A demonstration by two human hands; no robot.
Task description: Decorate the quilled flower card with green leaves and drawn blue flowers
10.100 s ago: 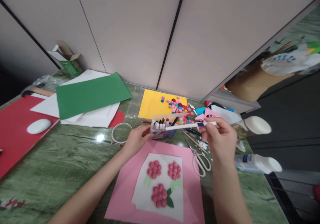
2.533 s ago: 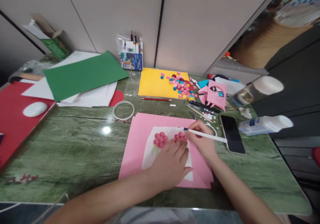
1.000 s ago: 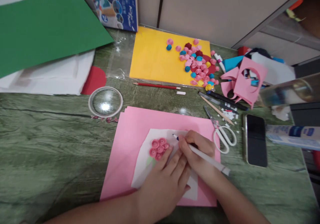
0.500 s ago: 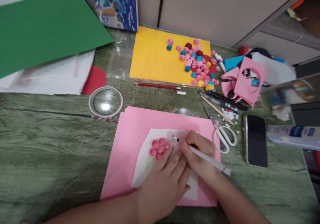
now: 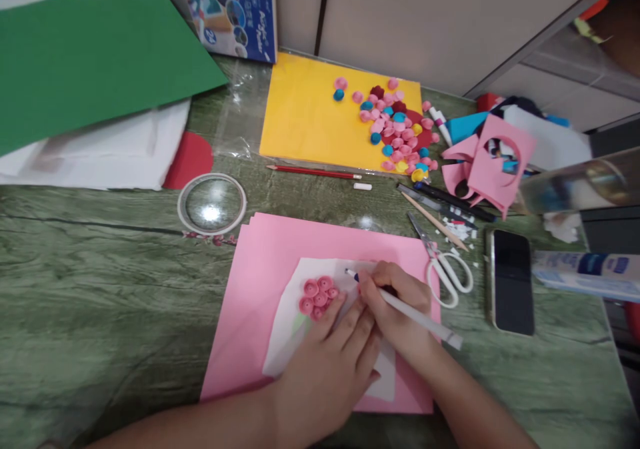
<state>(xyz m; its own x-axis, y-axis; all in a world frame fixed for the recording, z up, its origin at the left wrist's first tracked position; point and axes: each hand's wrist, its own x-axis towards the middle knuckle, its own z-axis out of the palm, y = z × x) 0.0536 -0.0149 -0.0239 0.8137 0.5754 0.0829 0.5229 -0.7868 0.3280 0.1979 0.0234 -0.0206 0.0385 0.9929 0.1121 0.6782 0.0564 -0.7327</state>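
My right hand (image 5: pixel 397 302) is closed around a white marker pen (image 5: pixel 423 317). Its dark tip meets, or nearly meets, the upper part of a white paper sheet (image 5: pixel 285 329). My left hand (image 5: pixel 335 362) lies flat over that sheet, fingers stretched out and hiding much of it. Beside the left fingertips sits a cluster of pink rolled-paper flowers (image 5: pixel 316 295), with a pale green patch below it partly covered by the hand. Under the white sheet is a stack of pink paper (image 5: pixel 235 342). White-handled scissors (image 5: pixel 445 269) lie across the stack's right edge.
Yellow paper (image 5: pixel 310 112) at the back bears many small paper curls (image 5: pixel 385 125). Nearby lie a red pencil (image 5: pixel 315 171), a tape roll (image 5: pixel 185 202), a phone (image 5: pixel 513 282) and pink scraps (image 5: pixel 500 162). Green paper (image 5: pixel 100 55) fills the far left, beside a marker box (image 5: pixel 240 15).
The pen tip and right fingers have shifted very slightly over the white sheet. My left hand and the surrounding things stay in place.
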